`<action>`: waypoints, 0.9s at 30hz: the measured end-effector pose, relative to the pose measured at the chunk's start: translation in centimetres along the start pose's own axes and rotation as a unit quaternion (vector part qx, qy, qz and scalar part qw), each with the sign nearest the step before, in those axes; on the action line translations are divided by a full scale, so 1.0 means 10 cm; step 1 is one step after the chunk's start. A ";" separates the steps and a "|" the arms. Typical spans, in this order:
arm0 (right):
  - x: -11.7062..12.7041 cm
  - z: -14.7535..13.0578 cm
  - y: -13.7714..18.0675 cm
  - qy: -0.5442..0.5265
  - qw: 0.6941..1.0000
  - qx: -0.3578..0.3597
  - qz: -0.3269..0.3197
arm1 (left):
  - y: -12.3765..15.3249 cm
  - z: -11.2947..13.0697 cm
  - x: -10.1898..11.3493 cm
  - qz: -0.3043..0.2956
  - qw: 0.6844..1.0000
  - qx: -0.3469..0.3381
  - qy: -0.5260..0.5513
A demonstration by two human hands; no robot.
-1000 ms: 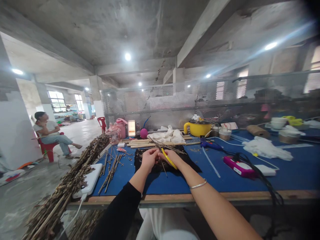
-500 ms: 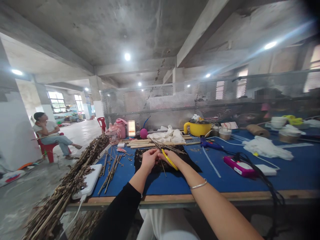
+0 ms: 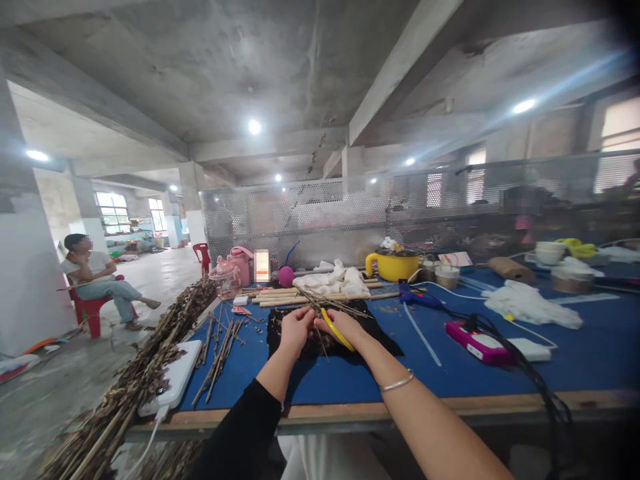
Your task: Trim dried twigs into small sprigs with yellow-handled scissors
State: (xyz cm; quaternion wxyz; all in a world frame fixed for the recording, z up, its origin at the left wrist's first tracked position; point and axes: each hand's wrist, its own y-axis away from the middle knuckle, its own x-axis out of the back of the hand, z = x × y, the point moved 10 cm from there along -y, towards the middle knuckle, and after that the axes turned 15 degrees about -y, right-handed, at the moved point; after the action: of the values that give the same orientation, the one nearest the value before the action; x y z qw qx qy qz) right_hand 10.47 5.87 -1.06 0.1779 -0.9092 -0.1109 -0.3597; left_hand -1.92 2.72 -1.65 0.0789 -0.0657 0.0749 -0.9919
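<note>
My left hand (image 3: pixel 295 328) and my right hand (image 3: pixel 340 325) meet over a black cloth (image 3: pixel 320 333) on the blue table (image 3: pixel 450 363). The left hand's fingers are curled and pinch thin dry twigs (image 3: pixel 325 301) that stick out toward the back. A yellow-handled tool (image 3: pixel 336 328) lies across the closed fingers of the right hand. A silver bangle (image 3: pixel 396 383) circles my right wrist, and my left arm wears a black sleeve.
A long bundle of dry stalks (image 3: pixel 140 380) lies along the table's left edge beside a white power bank (image 3: pixel 173 381). Sticks, white cloth, a yellow pot (image 3: pixel 397 263), a pink device (image 3: pixel 475 339) with black cables and a mesh screen stand behind. A person sits on a red chair (image 3: pixel 90 310) at left.
The view has tilted up slightly, so everything sits a little lower in frame. Both hands stay together over the black cloth with little change.
</note>
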 end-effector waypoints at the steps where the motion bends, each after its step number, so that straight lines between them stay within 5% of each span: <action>1: 0.00 0.00 0.01 0.002 1.000 -0.002 0.000 | 0.00 0.00 0.00 0.000 1.000 -0.005 -0.001; 27: 0.06 -0.06 0.05 0.010 0.999 -0.025 0.023 | 0.04 -0.09 -0.18 -0.086 0.994 0.032 -0.054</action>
State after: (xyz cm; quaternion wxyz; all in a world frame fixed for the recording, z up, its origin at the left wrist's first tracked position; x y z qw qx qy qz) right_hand 10.72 5.19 -0.38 0.1641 -0.9122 -0.0789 -0.3670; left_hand -0.22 2.81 -2.82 -0.0003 -0.1232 0.0332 -0.9918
